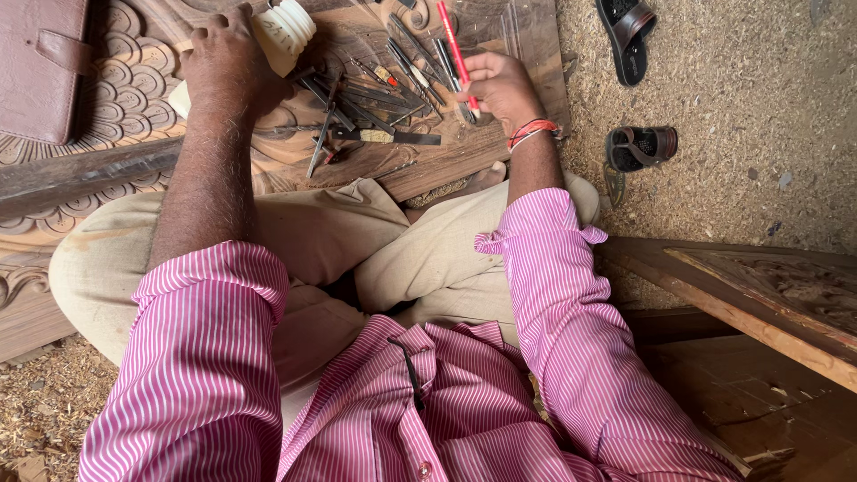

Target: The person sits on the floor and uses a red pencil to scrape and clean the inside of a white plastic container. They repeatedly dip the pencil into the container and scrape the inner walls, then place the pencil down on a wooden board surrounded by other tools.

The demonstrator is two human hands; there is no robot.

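I sit cross-legged on a carved wooden panel (125, 98). My left hand (228, 58) grips a pale wooden mallet (281, 31), its head pointing to the upper right. My right hand (502, 87) holds a red pen (457, 54) upright between thumb and fingers; red threads circle that wrist. Between the two hands lie several metal carving chisels (375, 103), fanned out on the dark wood. Both pink striped sleeves are rolled up to the elbows.
A brown leather case (40, 67) rests at the top left on the carving. Two dark sandals (638, 147) lie on the sawdust floor at the right. Another carved wooden frame (768, 295) leans in at the lower right.
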